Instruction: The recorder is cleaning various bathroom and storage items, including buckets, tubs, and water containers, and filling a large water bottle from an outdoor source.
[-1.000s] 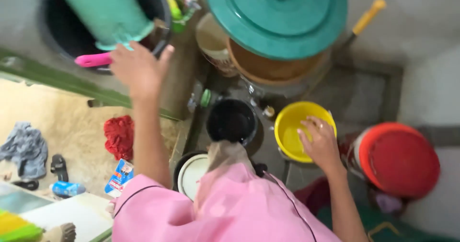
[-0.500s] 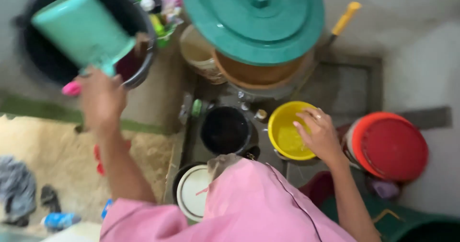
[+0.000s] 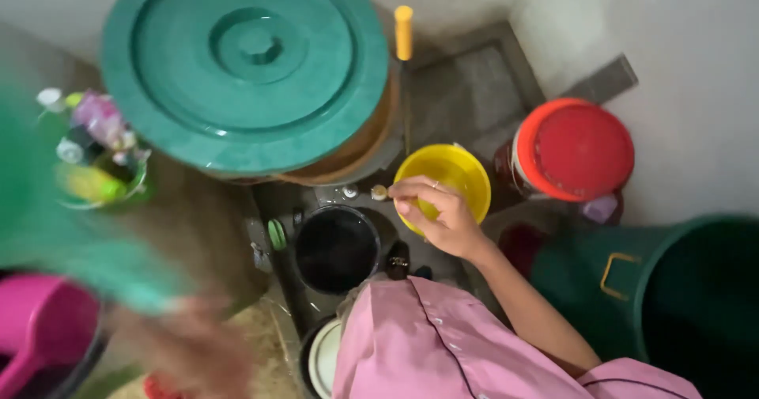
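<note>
Grey concrete floor (image 3: pixel 474 83), wet wash corner, pale wall behind. Right hand (image 3: pixel 433 213) rests on the near rim of the yellow bowl (image 3: pixel 455 173), fingers curled narrow over that rim. Bowl sits on the floor between the black pot (image 3: pixel 337 249) and the red-lidded bucket (image 3: pixel 571 150). Large green lid (image 3: pixel 245 67) on a brown tub overhangs just behind the bowl; a yellow-handled tool (image 3: pixel 404 31) stands beside it. Left hand (image 3: pixel 202 351) at lower left is motion-blurred beneath a smeared teal dipper (image 3: pixel 71 241); grip cannot be told. Dark green bin (image 3: pixel 680 304) crowds the right edge.
</note>
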